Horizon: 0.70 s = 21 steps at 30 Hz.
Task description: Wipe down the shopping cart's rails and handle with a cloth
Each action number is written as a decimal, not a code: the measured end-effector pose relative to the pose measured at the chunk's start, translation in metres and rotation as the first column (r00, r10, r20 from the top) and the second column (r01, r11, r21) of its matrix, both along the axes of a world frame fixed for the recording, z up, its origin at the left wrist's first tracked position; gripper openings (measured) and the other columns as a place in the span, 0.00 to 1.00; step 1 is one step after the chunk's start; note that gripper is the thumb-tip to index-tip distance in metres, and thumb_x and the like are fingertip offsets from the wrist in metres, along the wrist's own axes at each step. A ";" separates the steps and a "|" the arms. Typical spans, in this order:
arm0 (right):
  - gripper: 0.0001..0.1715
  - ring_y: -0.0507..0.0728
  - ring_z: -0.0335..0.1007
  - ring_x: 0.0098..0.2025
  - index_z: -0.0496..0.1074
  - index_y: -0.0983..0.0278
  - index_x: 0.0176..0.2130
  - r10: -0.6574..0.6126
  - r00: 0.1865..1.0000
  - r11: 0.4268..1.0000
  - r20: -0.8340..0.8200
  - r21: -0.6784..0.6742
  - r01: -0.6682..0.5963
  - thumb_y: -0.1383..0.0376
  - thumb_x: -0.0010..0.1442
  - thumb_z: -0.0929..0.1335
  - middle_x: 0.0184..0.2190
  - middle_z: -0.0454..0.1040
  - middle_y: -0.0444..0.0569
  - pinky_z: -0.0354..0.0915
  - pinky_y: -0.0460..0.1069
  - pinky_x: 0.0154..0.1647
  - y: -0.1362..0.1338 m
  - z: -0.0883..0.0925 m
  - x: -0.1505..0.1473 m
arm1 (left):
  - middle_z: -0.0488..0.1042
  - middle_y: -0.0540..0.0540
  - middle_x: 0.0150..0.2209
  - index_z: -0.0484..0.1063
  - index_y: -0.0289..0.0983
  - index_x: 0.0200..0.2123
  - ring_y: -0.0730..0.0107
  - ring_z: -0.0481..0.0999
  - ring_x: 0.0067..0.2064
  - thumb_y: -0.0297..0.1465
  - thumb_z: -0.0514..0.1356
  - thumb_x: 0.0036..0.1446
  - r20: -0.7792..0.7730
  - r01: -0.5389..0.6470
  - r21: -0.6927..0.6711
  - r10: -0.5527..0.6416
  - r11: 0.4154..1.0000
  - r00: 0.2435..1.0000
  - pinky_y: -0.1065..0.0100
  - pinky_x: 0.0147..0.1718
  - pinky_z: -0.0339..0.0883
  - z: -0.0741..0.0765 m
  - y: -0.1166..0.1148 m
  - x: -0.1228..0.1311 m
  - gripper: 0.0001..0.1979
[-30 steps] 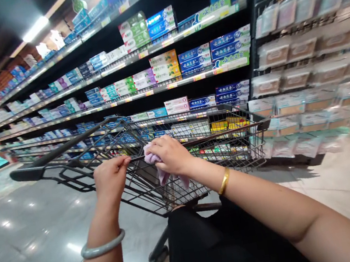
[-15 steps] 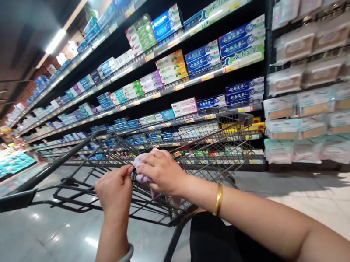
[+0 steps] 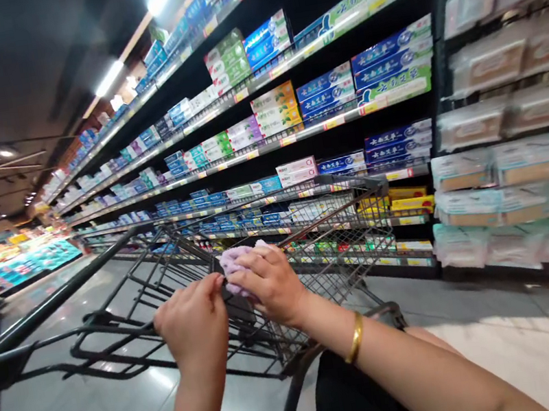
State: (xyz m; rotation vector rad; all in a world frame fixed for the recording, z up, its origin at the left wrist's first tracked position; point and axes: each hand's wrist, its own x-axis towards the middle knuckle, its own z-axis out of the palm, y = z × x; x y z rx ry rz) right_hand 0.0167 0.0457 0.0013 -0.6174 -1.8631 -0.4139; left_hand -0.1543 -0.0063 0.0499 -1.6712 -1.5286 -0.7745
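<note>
On the cart rim just ahead of both hands, a cloth [image 3: 234,264] sat bunched under the right hand [image 3: 271,282].
The right hand was closed over the lilac cloth and pressed it onto the top wire of the shopping cart [image 3: 338,213]. The left hand [image 3: 194,322], just beside it, was curled shut and pinched the same wire, with its fingertips at the cloth's edge. The rim's long axis ran from the left hand past the right, rightward and away toward the shelves [image 3: 295,136]. The right hand was the nearer to the cloth.
</note>
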 end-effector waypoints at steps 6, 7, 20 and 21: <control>0.22 0.63 0.63 0.63 0.74 0.52 0.56 -0.090 0.968 0.993 -0.234 -0.090 0.070 0.61 0.63 0.70 0.58 0.74 0.49 0.54 0.63 0.70 -0.010 -0.025 0.019 | 0.82 0.45 0.34 0.79 0.43 0.40 0.58 0.73 0.35 0.36 0.51 0.70 -0.049 -0.068 0.079 0.072 0.995 0.996 0.57 0.38 0.55 -0.005 -0.020 0.026 0.16; 0.22 0.63 0.63 0.63 0.74 0.51 0.56 -0.093 0.964 0.992 -0.247 -0.102 0.070 0.61 0.62 0.70 0.58 0.74 0.49 0.54 0.64 0.70 -0.016 -0.027 0.015 | 0.82 0.45 0.34 0.78 0.43 0.40 0.58 0.73 0.35 0.36 0.51 0.70 -0.060 -0.077 0.085 0.082 0.993 0.995 0.57 0.38 0.54 -0.005 -0.021 0.030 0.15; 0.20 0.64 0.64 0.60 0.75 0.61 0.52 -0.179 0.810 0.937 -0.559 -0.348 -0.033 0.70 0.60 0.67 0.55 0.70 0.58 0.64 0.62 0.62 0.002 -0.068 0.055 | 0.79 0.45 0.33 0.77 0.43 0.42 0.56 0.72 0.37 0.38 0.47 0.71 -0.093 -0.172 0.050 0.176 0.984 0.980 0.54 0.42 0.53 -0.006 -0.016 0.081 0.18; 0.20 0.63 0.63 0.60 0.75 0.60 0.52 -0.135 0.824 0.942 -0.550 -0.330 -0.065 0.69 0.60 0.68 0.55 0.69 0.57 0.64 0.61 0.63 -0.003 -0.063 0.052 | 0.79 0.45 0.33 0.77 0.43 0.42 0.56 0.71 0.37 0.38 0.47 0.71 -0.091 -0.180 0.052 0.184 0.982 0.979 0.54 0.43 0.53 -0.007 -0.015 0.084 0.18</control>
